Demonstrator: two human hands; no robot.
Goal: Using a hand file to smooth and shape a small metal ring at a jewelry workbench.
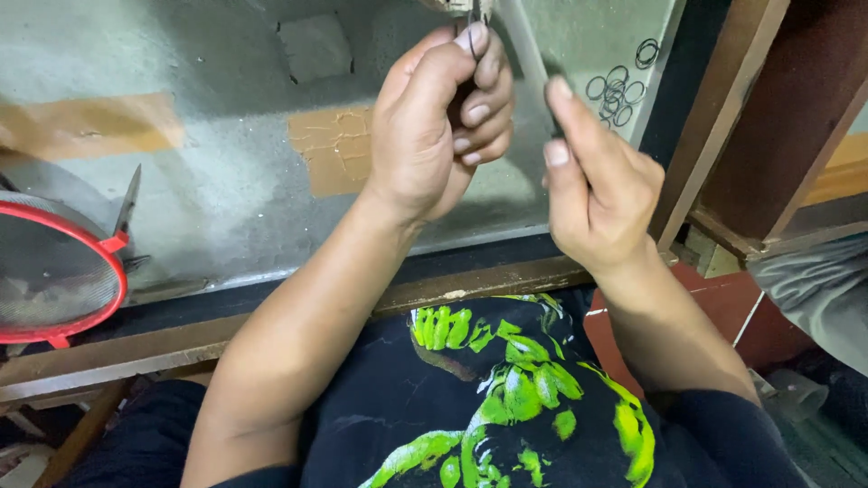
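1. A small thin dark metal ring (472,36) is pinched at the fingertips of the left hand (438,126), near the top edge of the view
2. The left hand is curled shut, with the thumb and first finger pressed on the ring and the other fingers folded in
3. A long flat grey metal file (523,45) is held in the right hand (601,190), with the fingers closed around its lower end
4. The file's long side is pointed up and a little to the left, so its top part is just beside the ring, on the ring's right
5. The ring is nearer to the left hand; whether the file is touching the ring cannot be told
6. A little heap of thin dark wire rings (619,86) is seen on the grey work table (226,181), behind the right hand
7. A round red-rimmed wire sieve (54,271) is seen far to the left, well apart from both hands
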